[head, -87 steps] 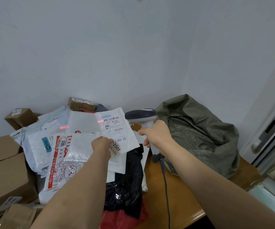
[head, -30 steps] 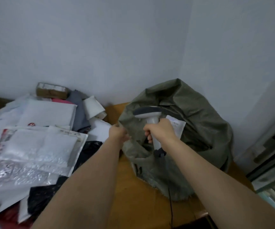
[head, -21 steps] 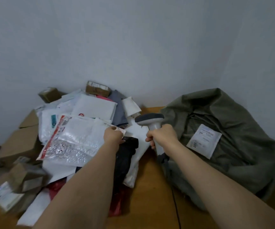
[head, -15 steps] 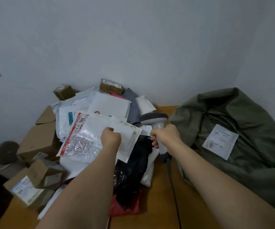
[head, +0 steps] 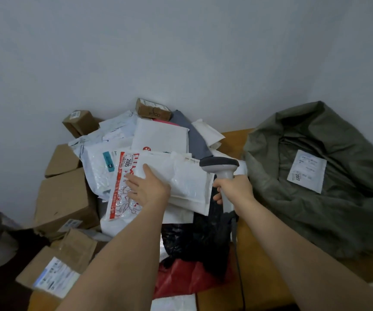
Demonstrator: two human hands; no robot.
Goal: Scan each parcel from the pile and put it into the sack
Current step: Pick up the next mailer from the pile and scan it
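My left hand [head: 149, 189] holds a white padded mailer [head: 187, 180] on top of the parcel pile [head: 158, 140], thumb on its upper face and fingers spread at its left edge over a red-printed parcel [head: 119, 194]. Just to the right, my right hand [head: 233, 189] grips the handle of a grey barcode scanner [head: 219, 163], whose head is close to the mailer's right edge. The olive sack [head: 329, 209] lies slumped on the right. A white labelled parcel marked 2007 [head: 306, 170] rests on the sack.
Cardboard boxes [head: 66, 198] stack up at the left, one small box [head: 153, 110] at the back by the wall. A black bag [head: 203, 236] and a red bag [head: 185, 279] lie on the wooden table [head: 257, 277]. The scanner cable hangs down near the table's front edge.
The white 2007 parcel went from my left hand onto the sack. My left hand came back to the pile and took hold of the padded mailer. My right hand kept the scanner.
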